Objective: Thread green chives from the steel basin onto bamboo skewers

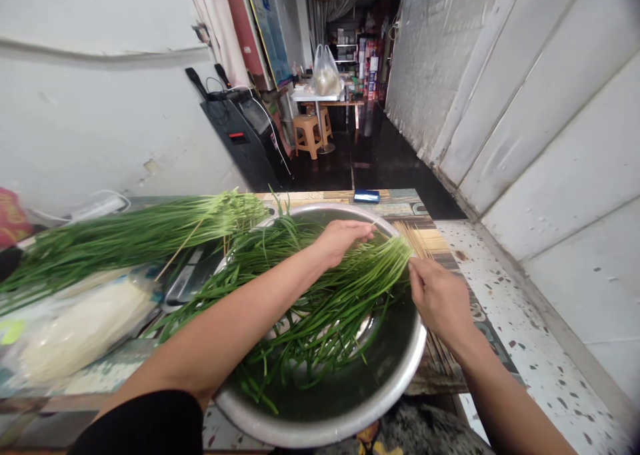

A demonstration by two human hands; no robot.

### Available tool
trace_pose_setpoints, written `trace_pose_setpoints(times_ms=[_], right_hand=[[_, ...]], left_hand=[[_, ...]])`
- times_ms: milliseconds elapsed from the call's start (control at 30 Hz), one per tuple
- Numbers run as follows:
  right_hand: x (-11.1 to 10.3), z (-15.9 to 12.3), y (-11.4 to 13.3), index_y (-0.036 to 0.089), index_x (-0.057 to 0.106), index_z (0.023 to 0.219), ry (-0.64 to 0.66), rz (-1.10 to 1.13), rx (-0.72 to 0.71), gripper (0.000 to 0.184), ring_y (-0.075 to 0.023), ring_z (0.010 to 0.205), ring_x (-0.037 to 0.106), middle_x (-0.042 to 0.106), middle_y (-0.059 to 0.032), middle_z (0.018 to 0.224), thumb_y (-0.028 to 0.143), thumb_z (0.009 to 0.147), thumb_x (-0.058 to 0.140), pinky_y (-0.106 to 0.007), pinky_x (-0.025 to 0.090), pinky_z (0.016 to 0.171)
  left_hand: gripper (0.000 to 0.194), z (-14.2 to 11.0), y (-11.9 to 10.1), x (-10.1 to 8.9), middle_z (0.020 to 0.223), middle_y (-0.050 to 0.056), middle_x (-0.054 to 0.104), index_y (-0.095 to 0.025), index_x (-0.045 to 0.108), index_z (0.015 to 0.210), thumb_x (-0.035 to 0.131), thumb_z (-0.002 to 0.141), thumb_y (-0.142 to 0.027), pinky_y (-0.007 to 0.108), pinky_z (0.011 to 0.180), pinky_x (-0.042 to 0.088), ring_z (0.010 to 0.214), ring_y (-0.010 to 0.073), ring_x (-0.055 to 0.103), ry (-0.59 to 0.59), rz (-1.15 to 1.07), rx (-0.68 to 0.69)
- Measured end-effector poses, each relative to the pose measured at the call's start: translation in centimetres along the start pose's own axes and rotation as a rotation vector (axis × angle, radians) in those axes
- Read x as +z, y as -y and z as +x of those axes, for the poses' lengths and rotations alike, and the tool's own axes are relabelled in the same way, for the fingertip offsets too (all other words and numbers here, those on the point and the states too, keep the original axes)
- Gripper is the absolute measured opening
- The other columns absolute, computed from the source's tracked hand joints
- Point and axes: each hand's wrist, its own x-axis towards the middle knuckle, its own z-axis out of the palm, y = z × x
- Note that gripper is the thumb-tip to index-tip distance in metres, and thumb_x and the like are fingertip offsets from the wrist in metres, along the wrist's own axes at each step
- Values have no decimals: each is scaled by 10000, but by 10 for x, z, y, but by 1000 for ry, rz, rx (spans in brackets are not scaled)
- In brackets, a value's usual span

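A big metal bowl (400,375) sits at the table's near edge, full of long green chives (320,308) lying across it. My left hand (343,236) reaches over the bowl, fingers curled down onto the cut ends of the chives near the far rim. My right hand (437,295) is at the bowl's right rim, its fingers pinched on the same chive ends. Both hands hold the bunch from opposite sides.
A second long pile of chives (125,238) lies on the table at the left. A clear bag of pale noodles (75,328) is below it. Bamboo skewers (420,238) lie right of the bowl, a dark phone (367,196) at the far edge. Stools (311,134) stand down the aisle.
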Motion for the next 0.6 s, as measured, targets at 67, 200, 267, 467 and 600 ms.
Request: trace_pose_setpoints(times_ms=[67, 200, 267, 467, 600], right_hand=[[0, 0, 0, 185, 607, 801, -3, 5, 2, 268, -134, 641, 552, 629, -31, 739, 243, 922, 374, -258, 333, 579], [0, 0, 0, 180, 611, 803, 0, 9, 8, 285, -128, 645, 546, 634, -38, 739, 255, 928, 366, -247, 313, 583], [0, -1, 0, 178, 613, 808, -2, 9, 4, 283, -124, 641, 543, 636, -38, 745, 252, 927, 368, -245, 310, 586], [1, 0, -1, 176, 608, 810, 5, 2, 9, 276, -124, 642, 544, 631, -33, 746, 255, 928, 371, -246, 309, 589], [1, 0, -1, 177, 608, 813, 5, 2, 4, 274, -126, 641, 540, 627, -31, 736, 254, 925, 370, -243, 309, 590]], left_hand=[[149, 0, 0, 0, 750, 71, 661, -104, 716, 806, 689, 708, -213, 202, 570, 374, 660, 92, 543, 5, -14, -10], [128, -1, -1, 1, 733, 65, 656, -102, 715, 797, 678, 718, -197, 206, 570, 369, 647, 89, 538, 4, -36, -31], [120, -2, -2, 1, 735, 62, 657, -105, 717, 794, 676, 721, -192, 212, 582, 368, 647, 88, 538, 7, -40, -33], [114, -2, -3, 2, 735, 58, 652, -99, 716, 802, 658, 743, -177, 210, 584, 361, 644, 81, 535, 5, -41, -33], [130, -1, -1, 1, 748, 65, 663, -105, 720, 812, 681, 723, -190, 219, 606, 377, 653, 84, 543, 0, -42, -27]])
